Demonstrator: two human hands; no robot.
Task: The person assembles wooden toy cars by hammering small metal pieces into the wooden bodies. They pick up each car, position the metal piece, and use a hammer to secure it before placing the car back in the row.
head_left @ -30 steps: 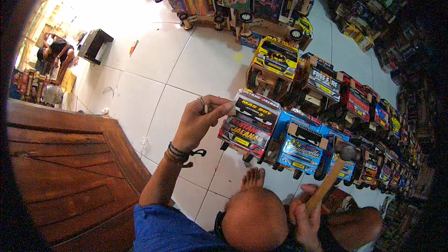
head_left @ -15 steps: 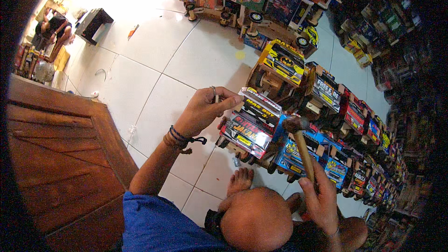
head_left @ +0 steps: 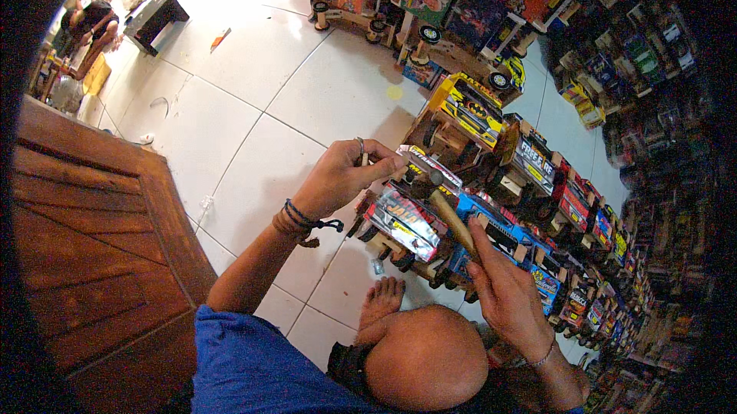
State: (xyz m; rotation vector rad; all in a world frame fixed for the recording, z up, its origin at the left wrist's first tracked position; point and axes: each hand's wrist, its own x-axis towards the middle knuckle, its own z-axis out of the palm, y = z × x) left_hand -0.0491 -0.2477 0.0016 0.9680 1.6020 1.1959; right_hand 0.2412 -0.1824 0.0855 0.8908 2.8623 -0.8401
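My right hand [head_left: 510, 295] grips a hammer [head_left: 454, 224] by its wooden handle. Its dark head lies over the upper front panel of a toy truck [head_left: 407, 222] with a silver, red and black front. At that truck's top left corner, my left hand [head_left: 342, 180] is closed in a pinch, thumb and forefinger together at the edge. A short pale piece shows between its fingers; what the fingertips hold is too small to make out. Beside this truck stands a blue toy truck [head_left: 499, 218], partly hidden by my right hand.
Behind are a yellow toy truck [head_left: 470, 111] and a black-and-white one [head_left: 530, 155], heading long rows. More wooden toys with wheels [head_left: 430, 34] are stacked at the back. A wooden door [head_left: 100, 237] stands left, a dark stool [head_left: 156, 23] far left, near a seated person [head_left: 96, 26].
The hammer has swung left and down, its head now over the silver-and-red truck's upper panel. My left hand keeps its pinch at the corner. The view has shifted slightly.
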